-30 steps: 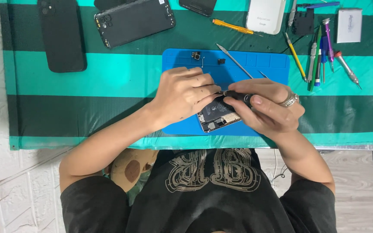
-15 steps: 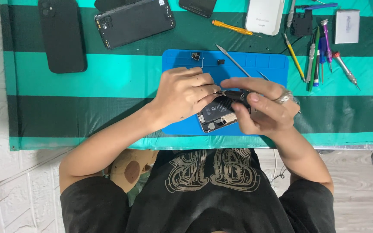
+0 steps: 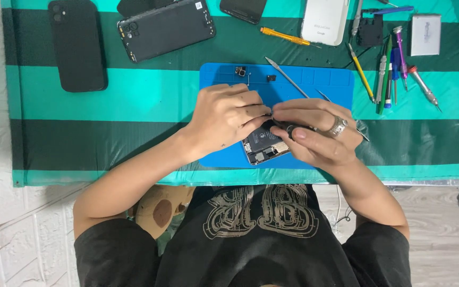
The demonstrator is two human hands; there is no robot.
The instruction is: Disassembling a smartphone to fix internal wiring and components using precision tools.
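Left hand (image 3: pixel 228 116) curled down on the opened phone (image 3: pixel 264 146), gripping its upper edge; right hand (image 3: pixel 320 133) closed round a small dark tool (image 3: pixel 292 127) over the same phone, which lies on the blue mat (image 3: pixel 293 79). White rectangular box (image 3: pixel 425 34) with a grey label at top right, white phone-shaped case (image 3: pixel 324 21) beside it. Green-and-teal striped cloth (image 3: pixel 107 106) over the table; pale wood floor (image 3: pixel 442 234) below
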